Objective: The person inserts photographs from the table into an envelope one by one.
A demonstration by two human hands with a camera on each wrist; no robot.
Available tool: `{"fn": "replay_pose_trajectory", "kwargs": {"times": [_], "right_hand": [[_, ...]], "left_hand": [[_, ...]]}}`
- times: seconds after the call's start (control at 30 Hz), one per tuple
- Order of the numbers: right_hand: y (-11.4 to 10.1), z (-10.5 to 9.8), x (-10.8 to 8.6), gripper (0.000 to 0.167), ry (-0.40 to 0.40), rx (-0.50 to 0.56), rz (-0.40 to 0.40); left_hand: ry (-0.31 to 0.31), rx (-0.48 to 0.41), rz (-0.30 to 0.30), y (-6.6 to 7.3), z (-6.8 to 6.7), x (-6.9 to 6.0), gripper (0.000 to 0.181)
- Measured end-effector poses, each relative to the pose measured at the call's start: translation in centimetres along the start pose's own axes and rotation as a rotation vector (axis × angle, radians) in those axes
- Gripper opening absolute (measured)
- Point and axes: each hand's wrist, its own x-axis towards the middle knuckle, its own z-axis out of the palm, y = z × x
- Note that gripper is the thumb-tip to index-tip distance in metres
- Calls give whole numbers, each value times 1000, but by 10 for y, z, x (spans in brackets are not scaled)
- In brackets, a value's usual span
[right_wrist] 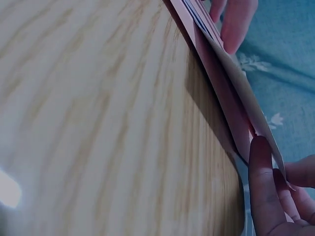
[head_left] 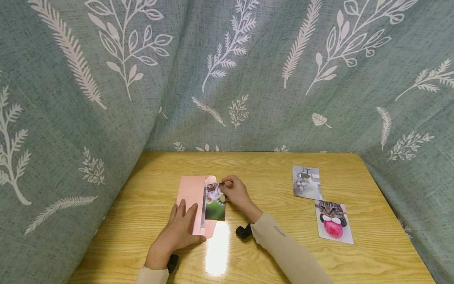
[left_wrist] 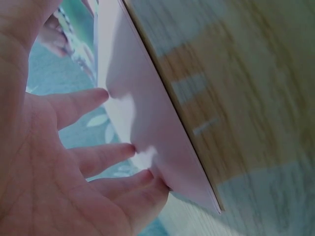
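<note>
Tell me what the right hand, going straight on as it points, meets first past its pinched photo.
Probably the pink envelope, though the height of the right hand is unclear.

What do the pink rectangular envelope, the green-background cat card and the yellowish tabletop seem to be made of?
The pink rectangular envelope looks like matte paper: thin-edged, without strong glare. The green-background cat card seems printed photo paper or card, being thin; finish unclear. The yellowish tabletop shows grain, so wood or laminate; bright glare suggests gloss.
</note>
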Motion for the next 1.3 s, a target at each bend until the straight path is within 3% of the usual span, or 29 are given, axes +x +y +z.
{"fn": "replay_pose_trajectory", "kwargs": {"times": [0.9, 1.3], "right_hand": [[-9, 30, 2, 24, 1, 3, 4], [-10, 20, 1, 26, -11, -114, -26]], "left_hand": [[-10, 5, -18, 0, 1, 2, 110], [3, 1, -8, 0, 0, -1, 110]]}}
